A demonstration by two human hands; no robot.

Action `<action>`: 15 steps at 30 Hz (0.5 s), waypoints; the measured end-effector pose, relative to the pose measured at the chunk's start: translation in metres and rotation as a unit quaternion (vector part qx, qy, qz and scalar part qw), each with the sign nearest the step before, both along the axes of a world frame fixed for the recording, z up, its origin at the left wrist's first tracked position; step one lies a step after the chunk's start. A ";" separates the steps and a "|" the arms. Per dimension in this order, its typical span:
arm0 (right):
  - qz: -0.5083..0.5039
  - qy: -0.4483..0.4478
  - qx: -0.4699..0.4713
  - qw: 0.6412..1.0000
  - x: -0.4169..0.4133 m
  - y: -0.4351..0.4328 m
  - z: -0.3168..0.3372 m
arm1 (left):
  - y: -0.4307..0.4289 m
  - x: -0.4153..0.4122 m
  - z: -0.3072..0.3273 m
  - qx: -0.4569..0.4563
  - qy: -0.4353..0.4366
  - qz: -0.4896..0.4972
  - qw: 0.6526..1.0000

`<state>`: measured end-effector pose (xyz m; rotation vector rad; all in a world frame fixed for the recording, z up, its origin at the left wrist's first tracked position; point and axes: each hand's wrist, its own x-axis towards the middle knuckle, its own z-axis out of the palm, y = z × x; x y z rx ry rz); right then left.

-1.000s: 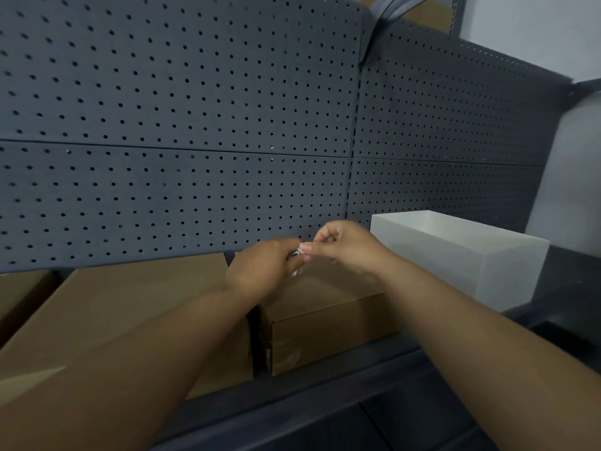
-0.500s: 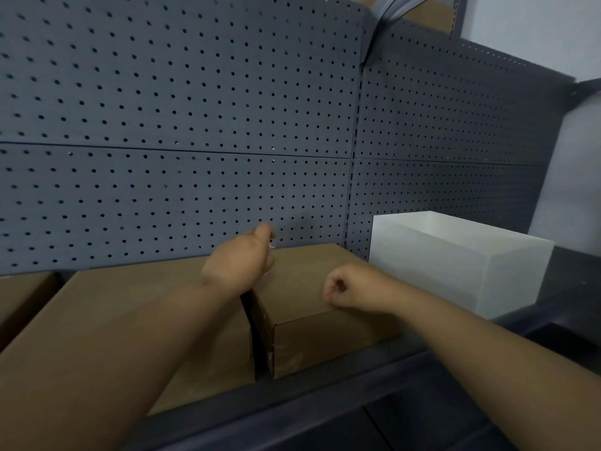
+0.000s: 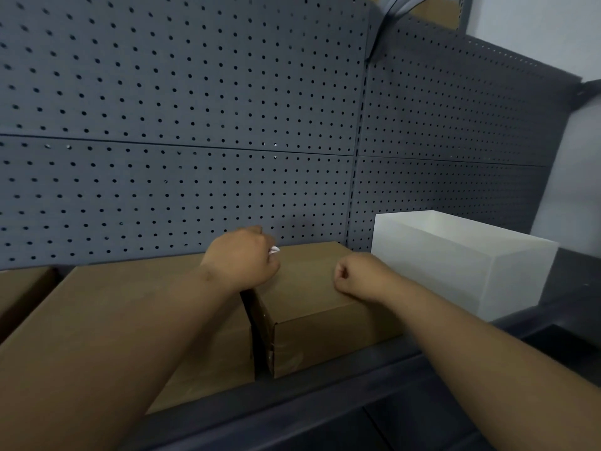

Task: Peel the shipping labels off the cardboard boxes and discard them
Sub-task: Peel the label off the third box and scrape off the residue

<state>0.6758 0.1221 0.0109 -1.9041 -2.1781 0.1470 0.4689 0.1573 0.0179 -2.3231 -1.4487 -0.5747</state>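
Observation:
Two brown cardboard boxes stand side by side on a dark shelf: a small box [image 3: 309,288] in the middle and a larger box [image 3: 136,297] to its left. My left hand [image 3: 242,257] is closed over the small box's left rear corner, with a crumpled white shipping label [image 3: 274,250] poking out of its fingers. Over the same box's right side, my right hand [image 3: 354,276] is curled into a fist with nothing visible in it. No label shows on either box top.
A white open-topped bin [image 3: 455,265] stands to the right of the small box. A grey pegboard wall [image 3: 195,125] rises right behind the boxes. The edge of another cardboard box [image 3: 19,294] shows at far left. The dark shelf lip [image 3: 325,395] runs along the front.
My hands were together pinching the label at the small box's rear. They have separated: the left kept the label, and the right pulled back toward me and closed into a fist.

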 end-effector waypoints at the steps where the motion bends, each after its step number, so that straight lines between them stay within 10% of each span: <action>1: 0.026 0.007 0.005 1.000 -0.012 0.000 -0.005 | 0.001 0.001 -0.001 -0.009 -0.004 -0.002 1.000; 15: 0.149 0.025 0.019 0.988 -0.035 0.014 -0.018 | 0.012 0.005 -0.003 -0.074 0.015 0.013 0.997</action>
